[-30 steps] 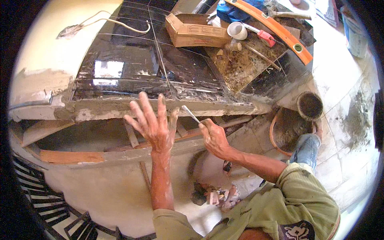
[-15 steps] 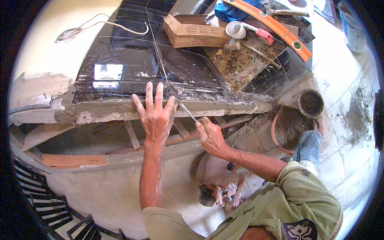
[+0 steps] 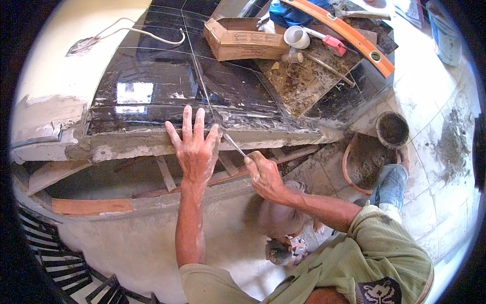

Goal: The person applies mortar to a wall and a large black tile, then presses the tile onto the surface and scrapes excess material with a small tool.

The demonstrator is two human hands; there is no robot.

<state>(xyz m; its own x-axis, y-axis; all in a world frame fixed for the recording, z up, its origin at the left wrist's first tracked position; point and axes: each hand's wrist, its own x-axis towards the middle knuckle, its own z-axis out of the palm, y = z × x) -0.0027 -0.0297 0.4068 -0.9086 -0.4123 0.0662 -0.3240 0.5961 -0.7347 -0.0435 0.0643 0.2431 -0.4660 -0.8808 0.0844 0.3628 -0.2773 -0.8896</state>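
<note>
My left hand (image 3: 196, 152) lies with its fingers spread over the front edge of the glossy black tiles (image 3: 152, 71), fingertips on the dark surface near a joint. A rough grey mortar edge (image 3: 131, 144) runs beneath it. Closed around a slim metal tool (image 3: 234, 145) with a flattened tip, my right hand (image 3: 264, 175) is to the right of the left one. The tool's tip points up and left at the mortar edge, close beside my left hand. Its handle is mostly hidden in my fist, so its exact kind cannot be told.
A cardboard box (image 3: 248, 45), white cup (image 3: 296, 38), hammer (image 3: 362, 15) and orange spirit level (image 3: 349, 35) lie farther back. Mortar fills a basin (image 3: 362, 169) beside a bucket (image 3: 392, 130) at right. Below, another person (image 3: 283, 218) bends over. Black railings (image 3: 66, 263) curve at lower left.
The tool's tip and my right hand have shifted slightly left and down. My left hand stays spread in nearly the same place. The person below has moved to the right.
</note>
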